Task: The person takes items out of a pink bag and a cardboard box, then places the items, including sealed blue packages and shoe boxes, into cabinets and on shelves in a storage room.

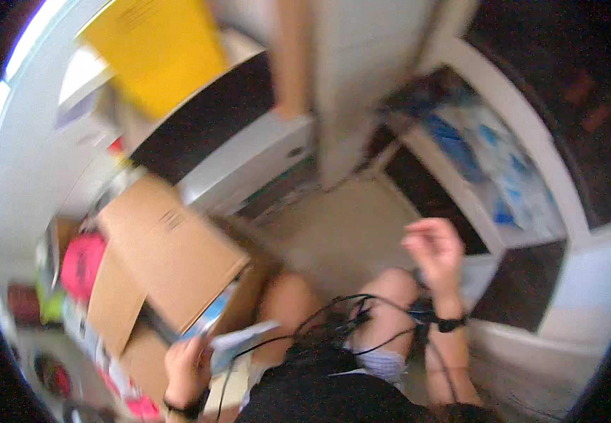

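My left hand point(186, 365) grips a thin white and light-blue item point(239, 341), perhaps a packet; blur hides its details. That hand is at the lower edge of a cardboard box point(173, 248) whose flaps are partly raised. Something blue and white point(213, 314) shows beneath a flap. Over the floor to the right, my right hand point(435, 251) is raised with fingers loosely curled, and no object shows in it. Black cables point(332, 309) run across my lap between the two wrists, which both wear dark bands.
A yellow panel point(157, 53) stands at upper left, near a dark surface with a white front point(247, 158). On the right, a pale-framed shelf point(527, 127) holds blue and white plastic items point(506, 164). A pink item point(82, 267) sits left of the box. Beige floor point(337, 222) lies ahead.
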Motion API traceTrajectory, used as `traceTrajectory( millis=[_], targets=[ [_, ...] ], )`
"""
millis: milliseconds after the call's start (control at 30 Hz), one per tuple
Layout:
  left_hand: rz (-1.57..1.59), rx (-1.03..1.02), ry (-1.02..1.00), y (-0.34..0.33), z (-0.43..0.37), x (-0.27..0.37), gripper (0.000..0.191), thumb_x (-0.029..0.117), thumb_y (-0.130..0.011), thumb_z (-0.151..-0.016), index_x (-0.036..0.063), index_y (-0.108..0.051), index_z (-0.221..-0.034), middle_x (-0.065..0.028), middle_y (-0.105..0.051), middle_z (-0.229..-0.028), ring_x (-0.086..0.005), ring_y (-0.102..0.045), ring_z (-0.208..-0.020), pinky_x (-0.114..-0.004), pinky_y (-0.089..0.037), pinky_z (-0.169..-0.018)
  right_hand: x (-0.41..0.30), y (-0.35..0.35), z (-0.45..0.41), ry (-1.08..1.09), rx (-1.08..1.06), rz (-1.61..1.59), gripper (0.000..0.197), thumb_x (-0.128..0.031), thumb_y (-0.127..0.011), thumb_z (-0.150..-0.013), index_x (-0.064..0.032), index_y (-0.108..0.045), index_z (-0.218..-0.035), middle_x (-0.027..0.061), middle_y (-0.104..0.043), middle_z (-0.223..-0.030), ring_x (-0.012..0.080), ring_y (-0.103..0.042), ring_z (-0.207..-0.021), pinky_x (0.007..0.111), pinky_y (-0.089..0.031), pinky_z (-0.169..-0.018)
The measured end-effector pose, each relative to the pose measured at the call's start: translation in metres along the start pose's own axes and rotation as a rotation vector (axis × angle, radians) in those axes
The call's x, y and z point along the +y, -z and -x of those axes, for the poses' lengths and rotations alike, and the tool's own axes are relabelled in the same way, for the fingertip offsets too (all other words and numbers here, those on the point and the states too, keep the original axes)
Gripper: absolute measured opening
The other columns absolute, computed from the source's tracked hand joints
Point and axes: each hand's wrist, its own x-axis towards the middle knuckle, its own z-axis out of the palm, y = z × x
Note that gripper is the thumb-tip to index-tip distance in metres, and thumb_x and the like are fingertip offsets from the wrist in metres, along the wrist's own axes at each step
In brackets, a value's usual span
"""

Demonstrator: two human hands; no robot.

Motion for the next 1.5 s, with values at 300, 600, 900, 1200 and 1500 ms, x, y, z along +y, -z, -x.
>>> traceTrajectory(
  millis=[300, 600, 900, 1200, 1500],
  targets=[
    [0.202, 0.861, 0.061, 0.064, 0.008, 0.031, 0.029, 0.022, -0.063, -0.083, -0.0018, -0.055, -0.097, -0.0146, -0.062, -0.082, -0.0195, -0.058, -0.067, -0.03, -0.047, -0.059, -0.038, -0.026, 0.02, 0.173, -0.996, 0.001, 0.067, -0.026, -0.07, -0.075, -0.0012, -0.037, -0.127, 0.0164, -0.045, -0.124, 0.0285, -0.042, -0.117, 0.036, -0.034, -0.097],
    [1.244, 0.479, -0.372, 0.056, -0.09, 0.038, 0.028, 0.015, -0.053, -0.091, 0.0012, -0.045, -0.113, -0.0077, -0.055, -0.093, -0.0131, -0.052, -0.087, -0.027, -0.042, -0.079, -0.004, -0.07, 0.049, 0.213, -0.328, -0.133, 0.103, -0.028, -0.077, -0.068, -0.002, -0.009, -0.14, 0.0194, -0.021, -0.143, 0.0285, -0.025, -0.131, 0.039, -0.022, -0.106],
    [1.191, 0.07, -0.106, 0.029, -0.117, 0.164, 0.039, 0.029, -0.049, -0.092, 0.007, -0.039, -0.122, -0.0114, -0.052, -0.118, -0.0227, -0.055, -0.102, -0.029, -0.044, -0.081, -0.002, 0.013, 0.053, -0.3, 0.264, -0.778, 0.04, -0.013, -0.065, -0.08, 0.0016, -0.054, -0.116, 0.0072, -0.062, -0.101, 0.0141, -0.059, -0.089, 0.028, -0.048, -0.079],
    [1.137, -0.346, -0.15, -0.023, -0.099, 0.121, 0.018, 0.014, -0.051, -0.092, 0.0005, -0.054, -0.105, -0.007, -0.06, -0.1, -0.0136, -0.054, -0.094, -0.026, -0.042, -0.085, 0.02, 0.125, 0.009, 0.13, 1.105, -0.495, 0.043, -0.019, -0.066, -0.081, 0.0051, -0.05, -0.114, 0.0103, -0.057, -0.109, 0.0161, -0.054, -0.097, 0.029, -0.042, -0.084],
    [1.034, -0.38, -0.189, -0.042, -0.095, 0.112, 0.018, 0.01, -0.05, -0.092, 0.0006, -0.053, -0.107, -0.0072, -0.059, -0.101, -0.0139, -0.054, -0.093, -0.025, -0.041, -0.085, 0.032, 0.225, -0.105, 0.472, 1.124, -0.564, 0.051, -0.008, -0.063, -0.082, 0.0008, -0.037, -0.126, 0.0111, -0.051, -0.118, 0.0199, -0.049, -0.109, 0.032, -0.038, -0.092]
  ],
)
